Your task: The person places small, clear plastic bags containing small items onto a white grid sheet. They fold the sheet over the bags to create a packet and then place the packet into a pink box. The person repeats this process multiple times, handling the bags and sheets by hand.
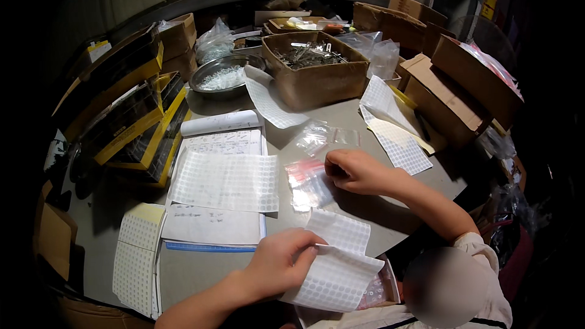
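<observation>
My left hand (pixel 277 266) pinches a white sheet of round stickers (pixel 338 277) between thumb and fingers, near the table's front edge. The sheet is creased, with one part standing up behind the other. My right hand (pixel 356 172) is closed, its fingers curled in at the right side of a stack of clear zip bags (pixel 308 184) with a red strip along the top. Whatever those fingers hold, if anything, is hidden. Behind the stack lie more loose clear bags (pixel 315 137). Left of it, another sticker sheet (pixel 225 181) rests across an open notebook (pixel 210 225) with handwriting.
A metal bowl (pixel 198 85) of small clear pieces and a cardboard box (pixel 323 85) of metal parts stand at the back. Black-and-yellow boxes (pixel 131 128) crowd the left, cardboard boxes (pixel 442 94) the right. More sticker sheets (pixel 137 256) lie at the left front.
</observation>
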### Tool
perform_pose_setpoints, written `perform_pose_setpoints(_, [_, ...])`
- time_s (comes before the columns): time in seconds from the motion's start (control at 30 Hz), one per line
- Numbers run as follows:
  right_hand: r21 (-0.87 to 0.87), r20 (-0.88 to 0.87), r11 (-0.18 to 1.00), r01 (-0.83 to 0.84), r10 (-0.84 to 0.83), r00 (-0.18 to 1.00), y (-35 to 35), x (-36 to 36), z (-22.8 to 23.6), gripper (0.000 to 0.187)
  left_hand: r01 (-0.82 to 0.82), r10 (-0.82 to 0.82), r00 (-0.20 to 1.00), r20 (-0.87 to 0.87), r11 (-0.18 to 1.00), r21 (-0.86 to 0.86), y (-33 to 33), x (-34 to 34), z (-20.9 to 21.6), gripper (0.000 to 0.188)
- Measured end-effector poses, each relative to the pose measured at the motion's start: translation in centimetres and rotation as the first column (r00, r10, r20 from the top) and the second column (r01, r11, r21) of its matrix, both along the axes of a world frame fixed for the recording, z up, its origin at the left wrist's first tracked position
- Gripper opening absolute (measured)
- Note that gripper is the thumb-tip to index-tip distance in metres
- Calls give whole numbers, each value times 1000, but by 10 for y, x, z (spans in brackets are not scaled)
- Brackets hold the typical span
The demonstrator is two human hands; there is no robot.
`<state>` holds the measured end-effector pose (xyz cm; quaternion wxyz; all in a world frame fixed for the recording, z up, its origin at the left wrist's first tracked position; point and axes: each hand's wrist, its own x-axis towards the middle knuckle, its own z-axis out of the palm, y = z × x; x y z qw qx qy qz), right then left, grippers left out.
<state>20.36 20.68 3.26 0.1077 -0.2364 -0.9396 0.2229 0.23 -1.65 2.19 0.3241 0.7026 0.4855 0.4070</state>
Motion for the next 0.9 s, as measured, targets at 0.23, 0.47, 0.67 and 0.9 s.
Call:
perform_pose_setpoints(0.23, [-75,196,959,275,-256,947,24,32,3,35,57,-2,988,-157,936,348,5,0,-7,23])
perform_pose_setpoints(0.47, [-258,23,932,255,-258,966,11,69,-7,32,139,-31,968,-248,892,430,6,2,0,30])
perform_pose_setpoints(0.67, [-413,-362,872,-263,107,926,-70,35,33,24,202,-79,954,-290,883,423,7,-1,0,32])
perform_pose_setpoints(0.9, [-225,-368,937,-269,174,913,-88,24,44,22,201,-72,951,-302,886,419,7,1,1,31])
